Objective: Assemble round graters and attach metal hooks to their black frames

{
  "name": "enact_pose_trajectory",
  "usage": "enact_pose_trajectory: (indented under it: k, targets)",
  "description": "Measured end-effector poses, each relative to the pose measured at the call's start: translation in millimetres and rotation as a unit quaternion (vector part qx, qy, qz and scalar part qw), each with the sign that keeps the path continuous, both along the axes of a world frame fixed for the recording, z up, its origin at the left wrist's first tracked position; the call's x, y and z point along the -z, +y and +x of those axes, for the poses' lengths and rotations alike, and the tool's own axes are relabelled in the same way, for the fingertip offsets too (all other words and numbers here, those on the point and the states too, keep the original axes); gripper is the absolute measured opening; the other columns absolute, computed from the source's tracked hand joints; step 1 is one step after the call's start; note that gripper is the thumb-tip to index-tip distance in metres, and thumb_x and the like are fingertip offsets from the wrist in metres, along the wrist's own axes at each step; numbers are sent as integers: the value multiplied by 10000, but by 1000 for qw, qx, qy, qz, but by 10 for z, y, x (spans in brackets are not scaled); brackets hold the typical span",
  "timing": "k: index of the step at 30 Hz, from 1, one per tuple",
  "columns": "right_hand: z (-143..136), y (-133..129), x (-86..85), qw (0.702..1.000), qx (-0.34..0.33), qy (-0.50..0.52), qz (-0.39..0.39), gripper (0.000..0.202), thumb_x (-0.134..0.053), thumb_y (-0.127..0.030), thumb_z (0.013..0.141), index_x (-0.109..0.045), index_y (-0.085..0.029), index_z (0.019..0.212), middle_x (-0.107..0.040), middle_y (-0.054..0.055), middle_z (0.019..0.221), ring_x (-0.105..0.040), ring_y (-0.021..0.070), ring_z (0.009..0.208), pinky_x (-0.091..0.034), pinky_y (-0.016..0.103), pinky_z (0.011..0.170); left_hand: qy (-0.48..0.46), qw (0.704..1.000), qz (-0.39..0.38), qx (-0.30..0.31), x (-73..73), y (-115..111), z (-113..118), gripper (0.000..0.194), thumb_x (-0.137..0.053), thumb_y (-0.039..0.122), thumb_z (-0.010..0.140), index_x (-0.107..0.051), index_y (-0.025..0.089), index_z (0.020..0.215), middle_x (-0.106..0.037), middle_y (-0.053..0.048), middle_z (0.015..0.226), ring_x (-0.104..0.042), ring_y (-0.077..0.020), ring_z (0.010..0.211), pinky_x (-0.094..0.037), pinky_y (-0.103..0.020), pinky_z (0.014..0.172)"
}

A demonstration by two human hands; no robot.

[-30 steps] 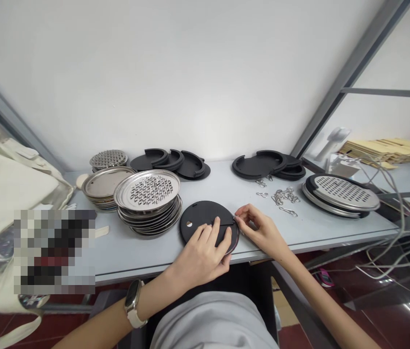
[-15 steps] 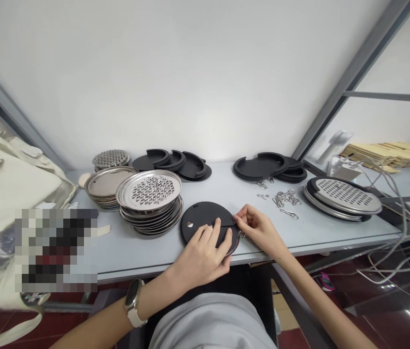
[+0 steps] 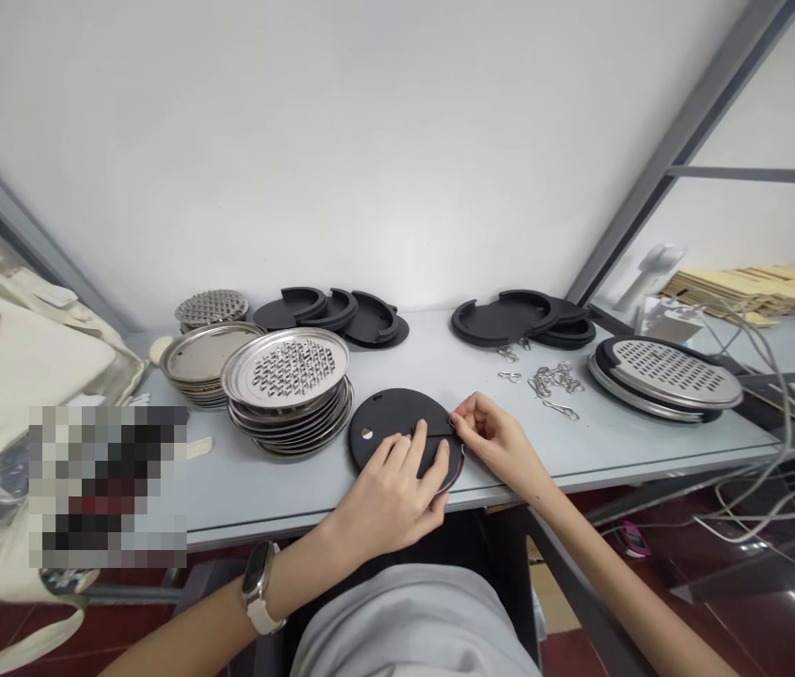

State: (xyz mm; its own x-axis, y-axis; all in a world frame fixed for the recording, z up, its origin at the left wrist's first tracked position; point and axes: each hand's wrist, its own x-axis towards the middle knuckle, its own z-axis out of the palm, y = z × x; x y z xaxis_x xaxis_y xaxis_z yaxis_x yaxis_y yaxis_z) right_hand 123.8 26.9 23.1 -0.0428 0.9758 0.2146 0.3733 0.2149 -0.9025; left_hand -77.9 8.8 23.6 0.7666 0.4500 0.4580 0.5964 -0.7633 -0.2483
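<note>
My left hand point(image 3: 401, 480) lies over a round black plate point(image 3: 387, 414) near the table's front edge. Its fingers spread across the top while the thumb sits at the near rim, holding the plate down. At the plate's right rim, my right hand point(image 3: 492, 437) pinches a small metal wire clip point(image 3: 463, 449), mostly hidden by the fingertips. Similar loose wire clips point(image 3: 556, 379) lie in a small heap to the right. Left of the plate stands a stack of round metal grater discs point(image 3: 288, 371), with raised teeth on the topmost one.
Behind stand plain metal discs point(image 3: 210, 350) and another toothed disc point(image 3: 210, 307). Black holders with raised curved rims point(image 3: 369, 320) lie along the wall, with more black holders point(image 3: 503, 320) farther right. Slotted grater discs point(image 3: 679, 371) are piled at right. A cream bag point(image 3: 31, 348) hangs at left.
The wire clip at the plate's right rim has shifted slightly and its loop shows differently beside my right fingertips. My left hand keeps its place on the plate. The view has tilted slightly.
</note>
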Motion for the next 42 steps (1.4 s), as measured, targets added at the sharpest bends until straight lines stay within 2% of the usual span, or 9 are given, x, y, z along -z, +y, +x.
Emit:
enact_pose_trajectory:
  k: [10,15,20,26,30,42]
  targets:
    - [18,-44,-18,997,-29,-66,16,160,-446,-347,944,-520,-205,952,-377,-63,586,-351,111,539,-299,240,522,-10,1000,2,-3,-11,-10,-3,501,-441,353,899,-460,114,1339,-492,-218,1338,-554,-299,1048,-379,-400,941]
    - [25,-64,-14,997,-39,-63,21,145,-448,-332,941,-509,-205,904,-403,-55,606,-371,112,547,-321,241,531,-8,1000,1,-2,0,-7,-5,508,-439,351,897,-455,115,1346,-501,-203,1329,-547,-303,1061,-376,-399,951]
    - [27,-64,0,998,-40,-39,26,134,-453,-337,946,-479,-221,1008,-397,-61,616,-375,116,547,-320,241,522,-9,1000,4,-4,1,-4,0,502,-439,353,897,-464,113,1337,-506,-206,1319,-548,-299,1053,-383,-396,945]
    - [39,-10,18,998,-14,60,25,204,-563,-393,897,-474,-218,840,-482,-31,676,-465,127,628,-392,254,602,-9,1000,0,-2,13,3,-1,510,-430,352,900,-449,110,1349,-494,-219,1329,-547,-305,1062,-378,-394,952]
    - [37,4,-11,996,6,84,4,259,-622,-418,853,-494,-205,780,-496,-27,648,-468,122,610,-392,249,582,-8,1000,-1,-2,18,1,-7,515,-434,353,898,-446,109,1351,-493,-216,1331,-549,-306,1063,-376,-396,957]
    - [43,2,-41,997,4,76,-10,298,-625,-477,834,-589,-181,835,-563,8,692,-529,127,636,-467,256,605,-10,1000,0,-3,14,-1,-3,517,-456,353,890,-445,109,1346,-488,-220,1345,-555,-300,1071,-377,-399,958]
